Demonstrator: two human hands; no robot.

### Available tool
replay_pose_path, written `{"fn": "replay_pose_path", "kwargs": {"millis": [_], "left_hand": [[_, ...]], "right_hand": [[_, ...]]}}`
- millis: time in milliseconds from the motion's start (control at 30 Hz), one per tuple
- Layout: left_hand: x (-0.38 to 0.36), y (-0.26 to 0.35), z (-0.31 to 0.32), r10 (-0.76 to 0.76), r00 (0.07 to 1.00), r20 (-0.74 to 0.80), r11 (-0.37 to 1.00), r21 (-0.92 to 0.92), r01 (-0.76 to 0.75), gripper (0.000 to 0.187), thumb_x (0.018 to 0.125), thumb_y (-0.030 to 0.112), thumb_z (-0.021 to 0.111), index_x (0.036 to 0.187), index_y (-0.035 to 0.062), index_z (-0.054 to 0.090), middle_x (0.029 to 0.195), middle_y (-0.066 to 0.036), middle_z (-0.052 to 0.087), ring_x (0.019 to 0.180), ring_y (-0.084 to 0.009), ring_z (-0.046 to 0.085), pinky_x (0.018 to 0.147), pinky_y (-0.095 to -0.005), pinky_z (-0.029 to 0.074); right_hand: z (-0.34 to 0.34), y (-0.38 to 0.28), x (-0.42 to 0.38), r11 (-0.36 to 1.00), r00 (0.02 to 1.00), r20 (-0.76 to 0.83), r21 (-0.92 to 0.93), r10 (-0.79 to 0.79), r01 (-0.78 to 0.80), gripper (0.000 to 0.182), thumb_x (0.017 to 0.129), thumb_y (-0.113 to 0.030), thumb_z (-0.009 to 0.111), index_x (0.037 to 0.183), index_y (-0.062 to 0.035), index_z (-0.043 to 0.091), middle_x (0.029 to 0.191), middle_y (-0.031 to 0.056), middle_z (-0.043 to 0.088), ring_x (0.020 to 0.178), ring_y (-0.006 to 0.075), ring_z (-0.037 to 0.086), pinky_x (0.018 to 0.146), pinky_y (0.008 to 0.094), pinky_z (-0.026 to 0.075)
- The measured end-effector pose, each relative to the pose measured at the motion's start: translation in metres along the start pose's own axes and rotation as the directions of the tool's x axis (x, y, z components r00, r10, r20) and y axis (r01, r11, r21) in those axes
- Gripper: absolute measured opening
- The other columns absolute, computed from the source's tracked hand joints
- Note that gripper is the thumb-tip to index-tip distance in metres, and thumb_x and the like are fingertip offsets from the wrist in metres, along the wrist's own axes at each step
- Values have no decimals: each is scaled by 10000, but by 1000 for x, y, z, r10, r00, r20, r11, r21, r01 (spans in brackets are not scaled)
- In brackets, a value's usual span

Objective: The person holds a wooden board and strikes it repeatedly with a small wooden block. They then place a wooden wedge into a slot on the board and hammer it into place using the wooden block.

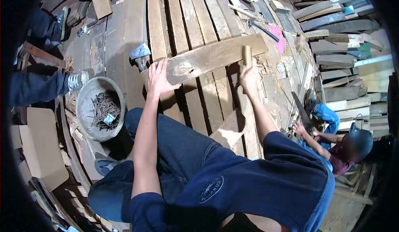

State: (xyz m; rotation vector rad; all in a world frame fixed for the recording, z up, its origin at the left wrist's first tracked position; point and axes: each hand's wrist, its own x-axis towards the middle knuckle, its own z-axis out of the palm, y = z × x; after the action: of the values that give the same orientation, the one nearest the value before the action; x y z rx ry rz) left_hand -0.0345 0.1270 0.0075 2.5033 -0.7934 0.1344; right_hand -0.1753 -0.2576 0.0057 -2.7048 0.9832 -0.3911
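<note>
A long wooden plank (208,61) with a dark knot lies at a slant across several parallel wooden slats. My left hand (160,79) grips its left end, fingers over the upper face and thumb spread along the near edge. Closer to the plank's right end, my right hand (249,81) is closed around a narrow wooden stick (247,54), whose top overlaps the plank. The stick's lower end is hidden by my hand. Just beyond my left hand, a metal tool head (140,51), like a hatchet's or hammer's, shows with its handle partly covered.
A bucket of nails (83,119) stands beside my left leg. A hammer (264,30) lies beyond the plank by a pink sheet (277,39). Cut boards (341,59) are stacked at right, where another person (328,142) holds a saw (302,109). Someone's shoe (77,81) is at left.
</note>
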Motion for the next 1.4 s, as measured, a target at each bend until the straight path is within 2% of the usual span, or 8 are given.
{"fn": "replay_pose_path", "kwargs": {"millis": [133, 400, 500, 600, 867, 1067, 1267, 1400], "left_hand": [[3, -1, 0, 0, 1000, 13, 1000, 5, 0, 1217, 472, 457, 933, 1494, 49, 412, 1435, -166, 514, 1333, -410, 440, 1187, -528, 298], [1, 0, 1, -13, 999, 34, 1000, 8, 13, 1247, 479, 481, 937, 1514, 44, 395, 1453, -166, 495, 1344, -412, 423, 1188, -529, 296], [1, -3, 3, 7, 1000, 11, 1000, 20, -7, 1250, 475, 497, 935, 1508, 37, 403, 1452, -170, 499, 1341, -417, 427, 1192, -529, 296], [0, 0, 0, 5, 1000, 27, 1000, 24, -5, 1250, 477, 495, 933, 1511, 39, 399, 1458, -168, 496, 1344, -421, 426, 1195, -525, 294], [0, 4, 0, 20, 999, -49, 1000, 1, -20, 1191, 466, 421, 936, 1476, 36, 436, 1408, -157, 534, 1315, -377, 461, 1175, -514, 313], [0, 1, 0, 31, 999, -26, 999, 19, -31, 1200, 450, 425, 936, 1468, 29, 439, 1404, -167, 531, 1291, -378, 468, 1153, -520, 333], [-1, 2, 2, 15, 1000, -11, 1000, 2, -15, 1221, 485, 471, 931, 1502, 48, 405, 1411, -166, 510, 1313, -410, 438, 1177, -527, 309], [-3, 4, -2, 12, 999, 30, 1000, 20, -13, 1236, 493, 469, 932, 1518, 58, 378, 1430, -152, 498, 1316, -405, 433, 1178, -517, 313]], "right_hand": [[-28, -40, -66, 764, 757, -106, -100, -645, 638, 437, 1009, -370, 584, 912, 54, 540, 623, 302, 620, 552, 488, 637, 474, 567, 497], [-8, -11, -13, 997, 999, -27, 70, -18, 19, 437, 1022, -371, 572, 955, 59, 534, 680, 305, 639, 622, 501, 652, 512, 563, 510], [10, -22, -62, 919, 926, -17, -131, -377, 372, 416, 1010, -359, 590, 981, 51, 527, 664, 323, 623, 654, 522, 659, 533, 571, 527], [-27, -38, -75, 953, 921, 243, 81, -303, 292, 386, 998, -338, 615, 999, 38, 531, 648, 320, 624, 644, 516, 667, 510, 570, 528], [-5, 7, -12, 999, 993, 112, 41, 28, -33, 461, 1029, -376, 543, 982, 82, 553, 732, 344, 646, 690, 504, 665, 588, 544, 545], [-36, -22, -53, 979, 943, 272, -3, -195, 203, 517, 1021, -435, 552, 1033, 82, 538, 733, 349, 653, 675, 516, 671, 561, 581, 541], [3, -12, -36, 995, 1000, 10, 100, -16, 15, 481, 1024, -388, 565, 989, 91, 550, 687, 333, 643, 653, 523, 662, 549, 575, 534], [-4, -11, -71, 899, 875, 215, 32, -433, 437, 448, 1023, -401, 543, 996, 45, 572, 674, 310, 643, 655, 519, 654, 603, 577, 540]]}}
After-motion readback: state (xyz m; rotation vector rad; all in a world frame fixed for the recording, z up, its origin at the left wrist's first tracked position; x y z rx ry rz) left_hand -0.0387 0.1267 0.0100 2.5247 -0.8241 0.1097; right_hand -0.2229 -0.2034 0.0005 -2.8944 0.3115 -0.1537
